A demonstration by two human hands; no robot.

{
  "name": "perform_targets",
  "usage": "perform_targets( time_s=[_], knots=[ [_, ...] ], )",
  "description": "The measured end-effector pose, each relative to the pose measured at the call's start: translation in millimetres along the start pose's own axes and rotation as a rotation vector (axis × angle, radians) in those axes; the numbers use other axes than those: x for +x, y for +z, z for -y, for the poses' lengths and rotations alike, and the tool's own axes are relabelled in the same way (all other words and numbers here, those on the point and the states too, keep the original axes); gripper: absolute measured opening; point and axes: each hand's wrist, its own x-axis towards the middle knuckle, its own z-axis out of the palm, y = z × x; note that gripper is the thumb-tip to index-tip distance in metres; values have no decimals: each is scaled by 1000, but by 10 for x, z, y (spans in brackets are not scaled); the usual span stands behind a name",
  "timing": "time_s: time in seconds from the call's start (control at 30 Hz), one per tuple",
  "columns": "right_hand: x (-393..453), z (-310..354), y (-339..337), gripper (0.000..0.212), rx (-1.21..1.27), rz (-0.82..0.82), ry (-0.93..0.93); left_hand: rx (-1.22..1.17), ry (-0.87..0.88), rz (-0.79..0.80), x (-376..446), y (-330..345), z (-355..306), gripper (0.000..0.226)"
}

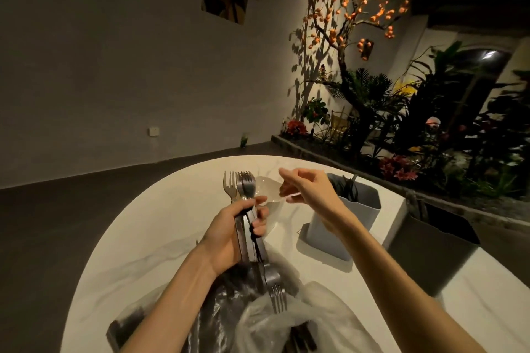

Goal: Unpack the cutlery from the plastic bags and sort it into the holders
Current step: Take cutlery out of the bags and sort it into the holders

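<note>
Forks (243, 198), a bundle of metal ones tied with a dark string, are held upright above the white bench (160, 226) by the left hand (229, 235); its fingers are curled round the handles, near the middle of the bundle. The tines point up and away. A thin clear plastic wrapper (269, 192) is pinched between thumb and fingers of the right hand (304, 189) and seems to be drawn off the tine end, although it is too transparent to be sure where it ends.

More forks (276, 295) are seen lower, with tines toward the camera, lying on crumpled plastic bags (286, 321) at the near edge of the bench. A grey holder (344, 226) stands just right of the hands, with dark items inside that cannot be identified. A darker holder (430, 249) stands further right.

The bundle is judged to be stiff and rather heavy, and smooth steel can slip, so it is best gripped round the handles as one pack. The wrapper is light, soft and easily torn; it should be taken at a free edge.
</note>
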Motion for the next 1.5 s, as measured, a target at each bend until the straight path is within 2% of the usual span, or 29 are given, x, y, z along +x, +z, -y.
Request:
perform_targets(
  time_s=[0.07, 0.17, 0.23, 0.3, 0.4, 0.47, 0.6, 0.73, 0.8, 0.87, 0.97, 1.07, 1.13, 1.2, 1.27, 1.4, 1.5],
  knots=[
    [-291, -2, -79, 35, 36, 43, 23, 56, 15, 43, -43, 237, 111, 20],
    [-758, -27, -175, 50, 131, 77, 127, 174, 114, -2, -95, 573, 307, 19],
    [-1044, -55, -263, 52, 156, 119, 188, 178, 164, -35, -102, 722, 422, 18],
    [-1306, -107, -405, 49, 135, 173, 207, 107, 159, -48, -103, 821, 547, 17],
    [-1601, -237, -558, 32, 96, 192, 211, 85, 104, -114, -115, 849, 762, 26],
    [-1755, -331, -643, 27, 115, 146, 222, 99, 54, -120, -138, 884, 954, 36],
    [-1960, -579, -796, 28, 100, 63, 271, 96, -4, -169, -144, 869, 1313, 37],
    [-1996, -865, -929, 33, 72, -215, 248, 140, -60, -236, -105, 786, 1518, 33],
    [-1962, -908, -1016, 31, 54, -243, 237, 164, -74, -251, -111, 776, 1556, 28],
    [-1942, -918, -1087, 33, 34, -187, 241, 165, -95, -267, -85, 751, 1583, 27],
    [-1940, -948, -1114, 44, -70, 13, 326, 69, -95, -282, -42, 696, 1567, 27],
    [-1972, -1007, -1089, 32, -145, 139, 367, -26, -108, -261, -11, 638, 1537, 29],
    [-1994, -1000, -1083, 24, -90, 78, 349, -36, -118, -219, -29, 624, 1525, 35],
    [-2014, -982, -1081, 21, -16, -61, 318, -2, -101, -196, -46, 616, 1530, 41],
    [-2014, -974, -1079, 23, 82, -215, 300, 20, -110, -187, -62, 594, 1520, 28],
    [-1985, -941, -1094, 29, 473, -487, 289, 112, -204, -146, -123, 578, 1488, 38],
    [-1966, -925, -1023, 18, 777, -461, 258, 148, -242, -87, -182, 630, 1533, 35]
  ],
)
